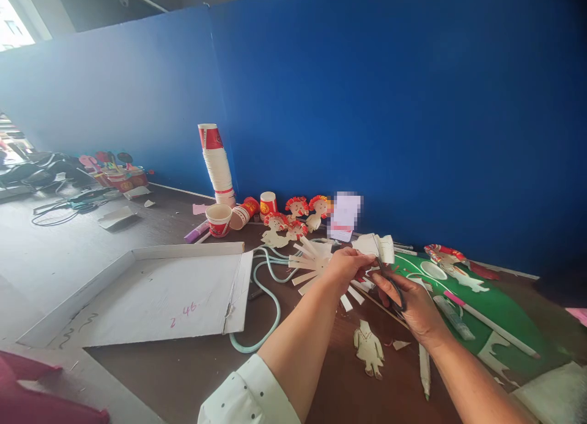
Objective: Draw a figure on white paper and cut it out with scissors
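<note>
My left hand (pixel 345 268) pinches a piece of white paper (pixel 367 245) above the desk. Dark-handled scissors (pixel 398 294) are in my right hand (pixel 415 308), their blades up against the paper; how far they are open is hard to see. Below my hands lies a paper doll body cutout (pixel 368 349) with a drawn collar. A paper cup cut into spread white strips (pixel 305 265) sits behind my left wrist. Several paper figures with red fringed hair (pixel 297 207) lie behind it, near the blue partition.
At left is a shallow white box lid (pixel 183 295), with a pale blue cord (pixel 277 308) beside it. A tall stack of paper cups (pixel 217 170) stands by the partition (pixel 389 106). A green mat (pixel 504 326) at right holds a pink-ended marker (pixel 490 323) and paper scraps.
</note>
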Tool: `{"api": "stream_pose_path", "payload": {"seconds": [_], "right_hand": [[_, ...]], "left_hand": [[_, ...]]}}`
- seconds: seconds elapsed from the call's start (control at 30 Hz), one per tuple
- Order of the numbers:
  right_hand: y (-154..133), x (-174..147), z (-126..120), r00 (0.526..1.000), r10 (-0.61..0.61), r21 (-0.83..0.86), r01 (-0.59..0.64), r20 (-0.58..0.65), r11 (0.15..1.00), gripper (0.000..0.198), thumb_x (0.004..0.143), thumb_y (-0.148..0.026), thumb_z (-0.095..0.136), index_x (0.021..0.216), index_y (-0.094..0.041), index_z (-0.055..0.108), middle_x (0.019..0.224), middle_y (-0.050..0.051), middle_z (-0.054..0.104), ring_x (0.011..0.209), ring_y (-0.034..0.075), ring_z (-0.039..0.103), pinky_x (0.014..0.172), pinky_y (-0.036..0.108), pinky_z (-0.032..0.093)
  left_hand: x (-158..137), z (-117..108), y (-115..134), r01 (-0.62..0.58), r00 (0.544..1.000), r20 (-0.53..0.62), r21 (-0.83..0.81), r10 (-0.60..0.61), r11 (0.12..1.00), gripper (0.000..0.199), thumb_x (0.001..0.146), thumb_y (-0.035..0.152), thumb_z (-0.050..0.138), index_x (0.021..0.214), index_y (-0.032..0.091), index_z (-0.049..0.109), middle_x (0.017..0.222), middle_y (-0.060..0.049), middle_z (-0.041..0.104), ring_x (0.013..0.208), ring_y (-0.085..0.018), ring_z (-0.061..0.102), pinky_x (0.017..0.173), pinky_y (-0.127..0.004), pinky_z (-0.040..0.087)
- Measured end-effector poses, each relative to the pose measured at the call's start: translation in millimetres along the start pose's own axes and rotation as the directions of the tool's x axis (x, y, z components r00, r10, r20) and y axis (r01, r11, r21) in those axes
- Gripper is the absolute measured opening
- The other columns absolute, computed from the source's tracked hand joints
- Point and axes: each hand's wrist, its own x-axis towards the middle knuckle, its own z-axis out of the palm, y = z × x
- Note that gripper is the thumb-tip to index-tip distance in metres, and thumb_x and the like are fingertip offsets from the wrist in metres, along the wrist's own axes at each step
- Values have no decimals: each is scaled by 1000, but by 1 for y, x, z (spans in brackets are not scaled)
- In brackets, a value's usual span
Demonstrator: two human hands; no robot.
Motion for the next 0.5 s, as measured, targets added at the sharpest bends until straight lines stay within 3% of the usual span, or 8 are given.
{"api": "stream_pose_path", "payload": {"seconds": [0.27,0.5], "right_hand": [[-1,0,0,1000,16,0,-16,17,1000,41,74,-59,58,57,-22,61,49,-2,53,50,14,47,50,25,38],[3,2,1,999,40,-7,-40,21,999,36,75,-56,58,65,-22,65,51,-2,56,52,15,50,52,25,38]], "left_hand": [[0,0,0,0,1000,8,-25,1,1000,24,63,29,72,62,14,53,56,1,52,49,-6,44,48,-20,36],[2,2,-2,-23,998,-55,-50,20,998,29,66,33,72,61,14,50,56,2,50,51,-6,47,51,-20,41]]}}
